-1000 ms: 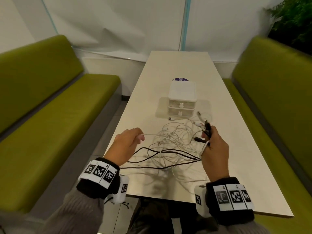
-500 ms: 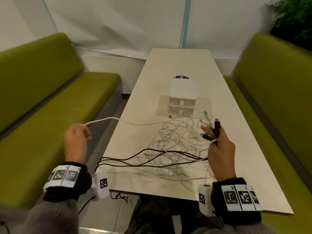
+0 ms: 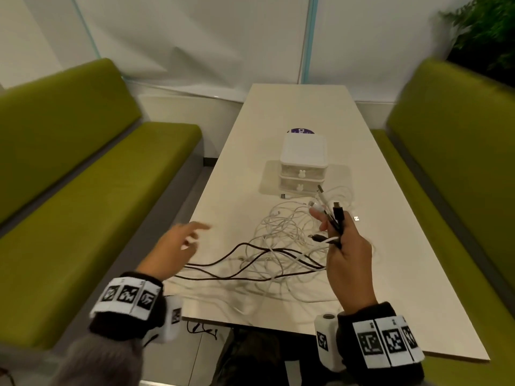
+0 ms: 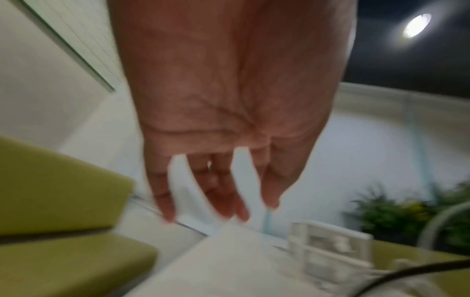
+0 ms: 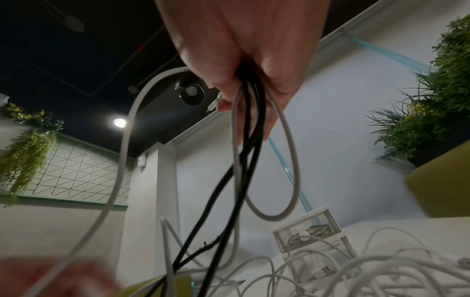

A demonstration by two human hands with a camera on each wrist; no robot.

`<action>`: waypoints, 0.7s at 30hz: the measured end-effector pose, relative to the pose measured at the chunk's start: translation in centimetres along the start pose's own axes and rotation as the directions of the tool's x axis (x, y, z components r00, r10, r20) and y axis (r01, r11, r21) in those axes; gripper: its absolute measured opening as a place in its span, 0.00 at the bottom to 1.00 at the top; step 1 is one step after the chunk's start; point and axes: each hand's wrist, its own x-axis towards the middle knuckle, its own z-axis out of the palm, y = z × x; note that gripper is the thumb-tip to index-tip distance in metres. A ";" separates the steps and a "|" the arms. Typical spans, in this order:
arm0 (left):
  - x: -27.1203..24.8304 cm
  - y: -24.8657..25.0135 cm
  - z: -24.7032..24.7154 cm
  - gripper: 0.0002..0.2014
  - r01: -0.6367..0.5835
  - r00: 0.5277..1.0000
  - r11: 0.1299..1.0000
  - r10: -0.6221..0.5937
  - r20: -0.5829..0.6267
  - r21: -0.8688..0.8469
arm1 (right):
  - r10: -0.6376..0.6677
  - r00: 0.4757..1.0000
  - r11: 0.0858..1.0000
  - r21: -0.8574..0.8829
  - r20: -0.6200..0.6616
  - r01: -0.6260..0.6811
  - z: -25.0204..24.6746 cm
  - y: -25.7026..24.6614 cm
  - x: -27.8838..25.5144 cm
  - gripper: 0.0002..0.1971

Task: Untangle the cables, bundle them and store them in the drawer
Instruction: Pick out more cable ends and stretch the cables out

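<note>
The cables (image 3: 281,246) lie in a loose tangle on the near half of the table (image 3: 390,246), white loops heaped together with two dark leads running through them toward the near-left edge. Several plug ends stand gathered in my right hand (image 3: 344,246), whose fingers are curled round a mixed bunch of black and white leads; the right wrist view confirms the strands hanging down from that grasp into the heap. My left hand (image 3: 178,246) is spread and holds nothing, hovering just beside the dark leads at the left of the tangle.

Risks noted. The held ends are of different cables, so lifting the bunch is likely to tighten the knotting below rather than free it. Some cable appears to hang past the near table edge; a pull could drag more over. The drawer unit (image 3: 303,165) sits just beyond the heap with leads touching its base, and looks light enough to shift if a strand snags. Both drawers appear closed.
</note>
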 end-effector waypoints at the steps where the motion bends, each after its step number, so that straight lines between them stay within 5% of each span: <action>1: 0.5 2.5 0.6 0.24 -0.138 0.990 0.990 0.139 0.032 -0.028 | -0.003 1.000 1.000 0.010 -0.001 0.003 0.0 -0.1 -0.1 0.41; 3: 1.9 6.5 2.2 0.28 -0.292 0.922 0.956 0.285 0.261 -0.011 | -0.002 1.000 0.999 0.032 0.003 0.002 0.0 -0.4 -0.2 0.41; 6: 3.5 9.2 4.1 0.21 -0.358 0.824 0.923 0.242 0.512 0.140 | 0.003 0.999 0.999 0.050 0.036 -0.004 0.2 -0.5 -0.4 0.37; 10: 4.7 9.1 1.1 0.07 -0.359 0.840 0.933 0.303 0.449 0.042 | 0.026 0.999 0.998 0.053 0.027 -0.027 -0.2 -0.1 -0.4 0.41; 14: 4.7 8.0 -3.2 0.14 -0.182 0.903 0.942 0.274 0.331 -0.282 | 0.088 0.996 0.993 0.081 -0.012 -0.087 -1.1 1.4 -0.2 0.35; 18: 6.1 7.5 -5.5 0.18 -0.071 0.990 0.799 0.132 0.059 -0.597 | 0.183 0.981 0.983 0.048 -0.070 -0.179 -1.8 2.7 0.4 0.30; 21: 7.5 7.6 -5.9 0.18 -0.024 0.999 0.670 -0.015 -0.045 -0.742 | 0.232 0.965 0.972 0.071 -0.126 -0.224 -2.4 3.1 0.5 0.30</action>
